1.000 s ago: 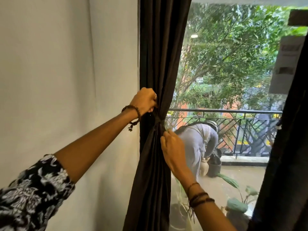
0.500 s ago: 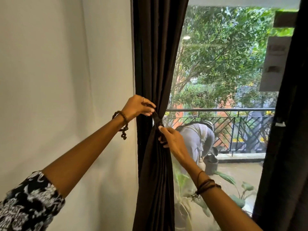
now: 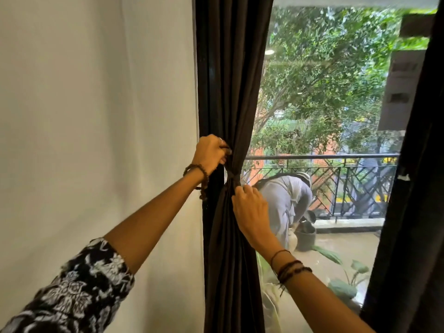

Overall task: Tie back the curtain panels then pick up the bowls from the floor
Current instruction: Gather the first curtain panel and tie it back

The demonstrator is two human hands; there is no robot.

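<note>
Two hands (image 3: 210,152) on gathered curtain (image 3: 230,97)

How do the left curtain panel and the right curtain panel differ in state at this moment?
The left curtain panel is cinched at mid-height by a tie band; the right curtain panel hangs straight with no band visible. The left hand and the right hand both grip the left panel at the band; no hand touches the right panel. Both are dark fabric.

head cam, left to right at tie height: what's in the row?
White wall → left hand → tieback cinching the dark curtain panel → person bending on the balcony → balcony railing → second dark curtain.
</note>
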